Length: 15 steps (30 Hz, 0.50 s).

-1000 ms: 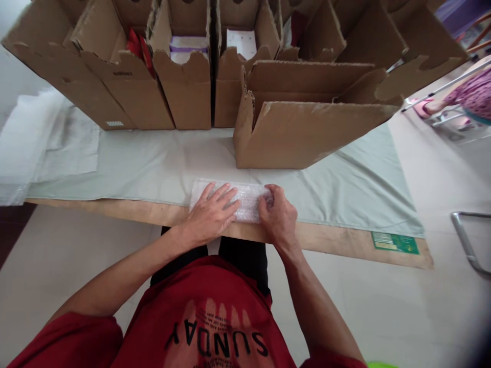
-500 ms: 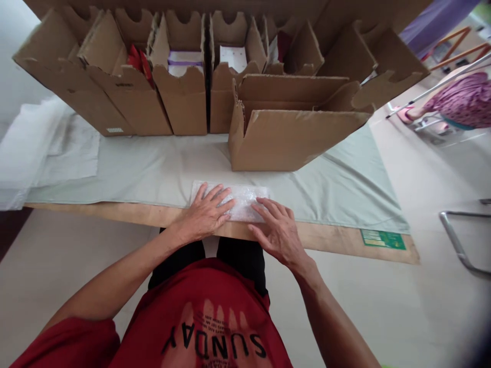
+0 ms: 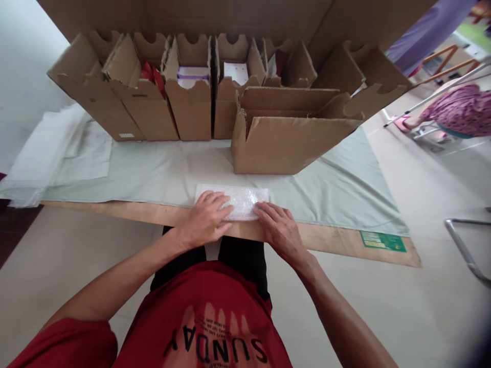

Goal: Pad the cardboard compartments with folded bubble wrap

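Note:
A flat, clear bubble-wrap packet (image 3: pixel 245 200) lies on the cloth close to the table's front edge, shiny under the light. On its left part, my left hand (image 3: pixel 205 217) rests with bent fingers curled over it and the thumb low at the near edge. My right hand (image 3: pixel 280 225) grips the right end, its fingers drawn together on top and the thumb hidden. Whatever is inside the wrap cannot be made out. Just beyond the packet stands a long open cardboard box (image 3: pixel 295 145).
Several upright cardboard bins (image 3: pixel 194 115) line the back, some with red or white packs inside. Sheets of white wrap (image 3: pixel 49 153) hang over the table's left edge. A pale green cloth (image 3: pixel 161 168) covers the table. At right are a metal frame (image 3: pixel 464 250) and a seated person's patterned clothing (image 3: pixel 456 110).
My spread fingers have bent and drawn in on the packet. The right hand's fingers have closed onto its right end. The camera view has tilted slightly up.

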Available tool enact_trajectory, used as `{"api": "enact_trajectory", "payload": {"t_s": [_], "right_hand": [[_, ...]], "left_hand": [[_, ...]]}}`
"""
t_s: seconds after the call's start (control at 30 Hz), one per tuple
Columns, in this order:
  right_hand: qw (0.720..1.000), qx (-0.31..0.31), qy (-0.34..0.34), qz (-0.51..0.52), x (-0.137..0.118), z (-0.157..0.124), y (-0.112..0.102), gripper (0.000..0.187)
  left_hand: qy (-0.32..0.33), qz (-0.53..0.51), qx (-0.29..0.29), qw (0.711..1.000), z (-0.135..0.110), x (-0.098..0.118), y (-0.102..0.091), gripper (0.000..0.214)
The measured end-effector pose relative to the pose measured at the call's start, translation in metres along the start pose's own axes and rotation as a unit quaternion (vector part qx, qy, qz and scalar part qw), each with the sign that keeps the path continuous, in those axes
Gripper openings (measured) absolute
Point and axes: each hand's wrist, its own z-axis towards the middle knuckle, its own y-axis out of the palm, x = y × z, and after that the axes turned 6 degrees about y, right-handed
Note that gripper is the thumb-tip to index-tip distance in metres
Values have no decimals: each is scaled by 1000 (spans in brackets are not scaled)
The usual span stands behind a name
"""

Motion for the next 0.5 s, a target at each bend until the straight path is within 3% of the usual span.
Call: {"api": "enact_trajectory", "payload": {"t_s": [0.1, 0.17, 0.3, 0.4, 0.5], "right_hand": [[999, 26, 15, 10, -13, 0, -7, 27], [999, 30, 13, 21, -23, -2, -9, 19], [999, 31, 19, 16, -40, -7, -4, 12], [998, 54, 30, 31, -52, -4, 4, 14], [996, 63, 6, 68, -68, 8, 13, 16]], "left_hand": [[8, 41, 4, 999, -2, 10, 8, 27], [9, 59, 35, 998, -4, 4, 13, 28], [37, 57, 72, 995, 1, -30, 14, 35], [23, 28, 45, 998, 11, -58, 11, 35], [-14, 6, 22, 1000, 12, -66, 7, 44]]}}
